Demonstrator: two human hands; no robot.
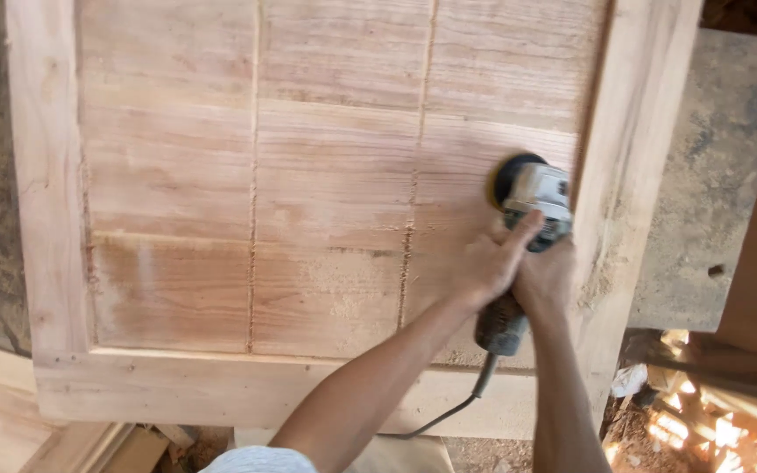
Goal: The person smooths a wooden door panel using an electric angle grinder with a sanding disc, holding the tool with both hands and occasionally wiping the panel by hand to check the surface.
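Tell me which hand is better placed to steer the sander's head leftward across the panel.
Probably the left hand: it grips the angle sander nearest its head; the right hand holds the rear body.

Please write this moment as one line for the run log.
left hand: grips sander head | right hand: grips sander body | sander: disc on wooden door panel, near right frame | cord: trails toward person

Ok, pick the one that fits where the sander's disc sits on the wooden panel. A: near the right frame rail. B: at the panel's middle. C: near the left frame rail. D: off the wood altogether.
A: the sander, gripped by both the left hand and the right hand, has its disc on the wooden panel right beside the right frame rail.
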